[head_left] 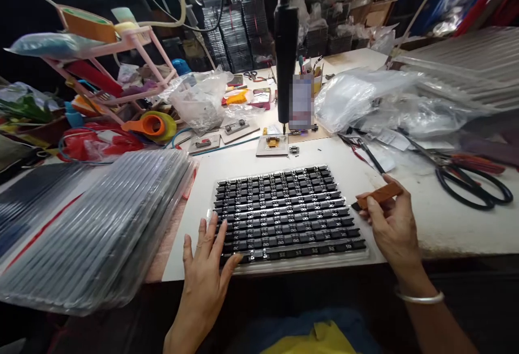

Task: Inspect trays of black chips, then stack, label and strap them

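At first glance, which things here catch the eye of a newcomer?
The clear tray of small black parts lies in the middle of the white table. The left hand rests flat on its near corner; the right hand holds a brown tool beside it. Large black scissors lie far right.

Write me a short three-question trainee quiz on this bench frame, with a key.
1. True or false: the left hand rests flat on the near-left corner of the tray of black parts.
2. What does the right hand hold? A) the black-handled scissors B) a small brown wooden-handled tool C) a roll of tape
3. Fill in: the black-handled scissors lie on the white table to the ____ of the tray.

Key
1. True.
2. B: the brown wooden-handled tool is pinched in the fingers, its dark tip close by the tray's right edge.
3. Right.
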A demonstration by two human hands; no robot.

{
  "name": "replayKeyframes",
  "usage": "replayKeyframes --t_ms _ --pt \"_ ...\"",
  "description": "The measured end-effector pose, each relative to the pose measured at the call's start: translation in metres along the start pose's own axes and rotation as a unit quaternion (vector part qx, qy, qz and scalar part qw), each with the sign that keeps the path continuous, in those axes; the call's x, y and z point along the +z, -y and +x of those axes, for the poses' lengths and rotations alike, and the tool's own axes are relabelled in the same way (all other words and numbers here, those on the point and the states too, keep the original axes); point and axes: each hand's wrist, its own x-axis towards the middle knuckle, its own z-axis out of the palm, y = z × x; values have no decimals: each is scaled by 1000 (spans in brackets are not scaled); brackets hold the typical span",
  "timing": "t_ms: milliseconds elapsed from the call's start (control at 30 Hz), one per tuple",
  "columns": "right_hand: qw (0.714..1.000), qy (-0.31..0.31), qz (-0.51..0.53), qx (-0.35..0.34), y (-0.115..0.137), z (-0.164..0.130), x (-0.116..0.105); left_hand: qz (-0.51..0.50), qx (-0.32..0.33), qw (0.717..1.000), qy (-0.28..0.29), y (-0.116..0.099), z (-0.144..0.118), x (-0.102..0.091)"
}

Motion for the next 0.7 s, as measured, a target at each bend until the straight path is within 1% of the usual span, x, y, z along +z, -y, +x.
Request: replayKeyframes --t_ms 67,167,267,367,500,700 --pt "1000 6 -4 -1 2 1 -2 36 24 999 17 -6 2 0" --pt "1000 25 -17 0 8 5 -11 72 46 996 21 -14 6 1" --pt "999 26 -31 -8 11 10 -25 91 67 993 24 -22 9 3" --pt "999 24 -33 -4 6 12 -33 99 81 991 26 -29 10 5" --pt "999 48 -11 8 -4 7 -32 100 79 991 31 -39 13 8" --pt "999 44 24 12 -8 1 -28 89 89 992 19 -57 20 11"
